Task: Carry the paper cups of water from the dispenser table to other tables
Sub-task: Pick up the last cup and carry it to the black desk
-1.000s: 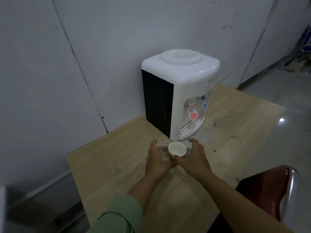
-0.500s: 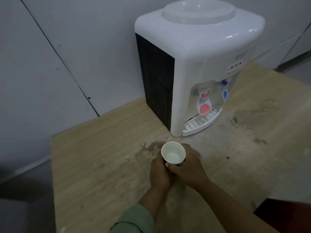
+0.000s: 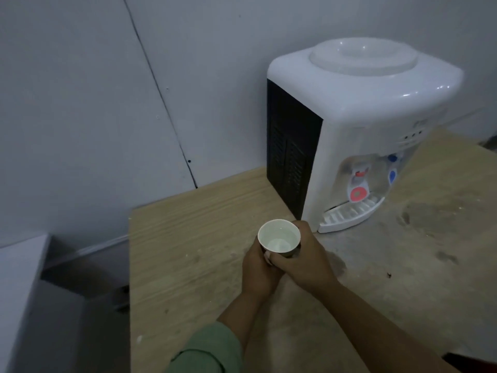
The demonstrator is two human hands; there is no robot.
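Observation:
A white paper cup with a little water in it is held upright just above the wooden dispenser table. My left hand wraps its lower left side and my right hand wraps its right side, fingers overlapping under it. The white water dispenser with a black side panel stands behind and to the right of the cup. Its red tap and blue tap sit over a white drip tray.
A grey panelled wall runs behind the table. The table's left edge drops off at the left, with a pale box-like surface and dark floor below it. Stains mark the tabletop to the right of the dispenser.
The view has swung left, so the dispenser now sits further right. Both hands closed around the cup and keep holding it in front of the dispenser.

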